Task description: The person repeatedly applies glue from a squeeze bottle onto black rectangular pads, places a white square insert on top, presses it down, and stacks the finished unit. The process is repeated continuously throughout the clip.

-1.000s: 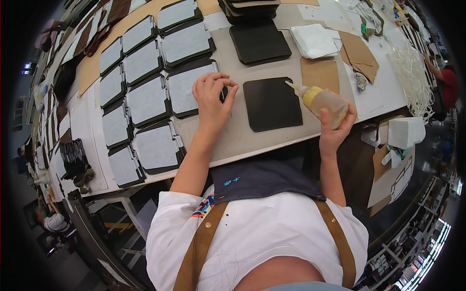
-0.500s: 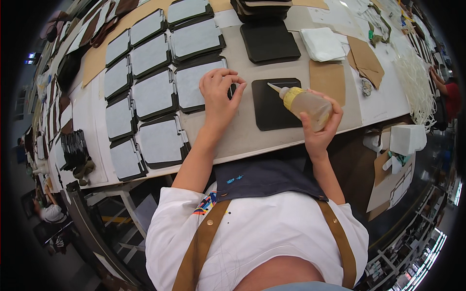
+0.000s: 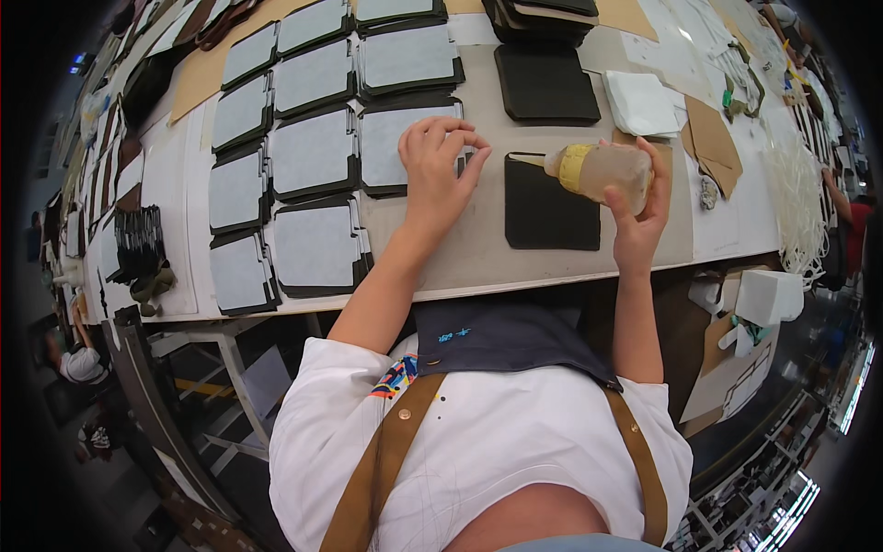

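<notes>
Bright, diffuse light covers the table; shadows near the right fingers are faint. Strip lights far right of them glare. Fisheye distortion bends outer edges; corners darken to black.

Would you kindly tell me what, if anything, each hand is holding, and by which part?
The right hand holds the bottle by its body; nothing shows held in the left hand.

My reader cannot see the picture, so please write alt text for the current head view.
A person's right hand holds a translucent squeeze bottle, its nozzle near the far edge of a black panel on a worktable. The curled left hand is by rows of pale-topped black stacks.
</notes>
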The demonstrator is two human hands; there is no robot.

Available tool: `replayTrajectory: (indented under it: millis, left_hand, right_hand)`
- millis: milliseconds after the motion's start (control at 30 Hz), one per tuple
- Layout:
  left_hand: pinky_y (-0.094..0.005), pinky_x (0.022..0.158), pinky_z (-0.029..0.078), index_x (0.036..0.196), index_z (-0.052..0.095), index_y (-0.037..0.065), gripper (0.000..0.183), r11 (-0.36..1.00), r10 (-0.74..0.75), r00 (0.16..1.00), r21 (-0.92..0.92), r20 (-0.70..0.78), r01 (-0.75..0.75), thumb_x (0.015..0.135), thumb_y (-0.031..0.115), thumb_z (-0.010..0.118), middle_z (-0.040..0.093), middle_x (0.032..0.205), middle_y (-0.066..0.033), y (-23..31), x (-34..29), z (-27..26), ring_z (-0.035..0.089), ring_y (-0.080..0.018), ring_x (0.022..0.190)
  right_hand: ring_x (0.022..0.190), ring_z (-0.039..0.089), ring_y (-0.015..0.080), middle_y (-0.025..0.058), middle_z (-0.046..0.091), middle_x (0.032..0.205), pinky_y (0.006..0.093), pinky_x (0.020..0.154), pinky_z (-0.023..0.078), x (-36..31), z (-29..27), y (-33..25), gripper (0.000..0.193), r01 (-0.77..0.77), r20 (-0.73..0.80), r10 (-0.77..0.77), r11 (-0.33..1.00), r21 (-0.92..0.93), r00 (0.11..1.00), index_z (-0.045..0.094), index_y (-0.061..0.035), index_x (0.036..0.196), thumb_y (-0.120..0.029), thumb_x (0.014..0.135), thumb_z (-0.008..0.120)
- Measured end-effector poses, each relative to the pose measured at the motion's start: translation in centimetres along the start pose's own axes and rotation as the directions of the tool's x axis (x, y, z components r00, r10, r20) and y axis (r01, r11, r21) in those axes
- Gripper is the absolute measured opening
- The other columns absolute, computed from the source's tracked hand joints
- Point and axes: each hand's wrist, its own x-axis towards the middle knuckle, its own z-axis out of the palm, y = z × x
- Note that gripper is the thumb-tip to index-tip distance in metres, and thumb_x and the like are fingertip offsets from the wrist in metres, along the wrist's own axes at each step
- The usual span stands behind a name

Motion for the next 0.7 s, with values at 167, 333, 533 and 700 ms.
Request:
replayTrajectory:
  millis: [167, 333, 533, 700]
  left_hand:
    - [-0.0437, 0.106, 0.029, 0.089, 0.069, 0.012, 0.010, 1.000, 0.011, 1.000, -0.005, -0.006, -0.011, 0.083, 0.015, 0.076, 0.066, 0.109, 0.0004, 0.0, 0.2, 0.1, 0.053, -0.0245, 0.116]
    - [-0.0438, 0.106, 0.029, 0.089, 0.069, 0.011, 0.010, 1.000, 0.004, 1.000, 0.002, -0.007, -0.004, 0.083, 0.015, 0.076, 0.065, 0.109, 0.0000, -0.1, 0.1, 0.1, 0.053, -0.0247, 0.116]
    - [-0.0438, 0.105, 0.030, 0.089, 0.068, 0.011, 0.010, 1.000, 0.005, 1.000, -0.004, -0.011, -0.005, 0.082, 0.014, 0.076, 0.065, 0.109, -0.0001, 0.0, 0.2, 0.1, 0.053, -0.0248, 0.116]
    - [-0.0448, 0.105, 0.030, 0.089, 0.069, 0.011, 0.011, 1.000, 0.008, 1.000, 0.006, -0.010, -0.008, 0.082, 0.014, 0.076, 0.065, 0.108, -0.0006, -0.1, 0.1, 0.2, 0.052, -0.0254, 0.115]
  right_hand:
    - [0.129, 0.057, 0.0271, 0.0132, 0.057, 0.132, 0.0375, 0.104, 0.049, 2.1, -1.4, 0.7, 0.068, -0.019, 0.125, 0.025, 0.999, -0.044, 0.992, 0.043, -0.0045, 0.146, -0.014, 0.089, 0.078]
    - [0.123, 0.058, 0.0226, 0.0110, 0.057, 0.132, 0.0356, 0.102, 0.049, 2.9, -1.0, 0.6, 0.069, -0.036, 0.182, 0.038, 0.999, -0.015, 0.983, 0.045, -0.0048, 0.146, -0.015, 0.087, 0.079]
    - [0.118, 0.056, 0.0166, 0.0079, 0.056, 0.134, 0.0314, 0.101, 0.048, 3.2, -2.0, 0.9, 0.067, -0.036, 0.192, 0.055, 0.995, -0.098, 0.980, 0.049, -0.0050, 0.144, -0.017, 0.086, 0.081]
    - [0.119, 0.054, 0.0147, 0.0056, 0.055, 0.134, 0.0298, 0.100, 0.047, 2.8, -2.5, 0.7, 0.067, -0.064, 0.211, 0.085, 0.993, -0.103, 0.974, 0.053, -0.0048, 0.141, -0.018, 0.083, 0.083]
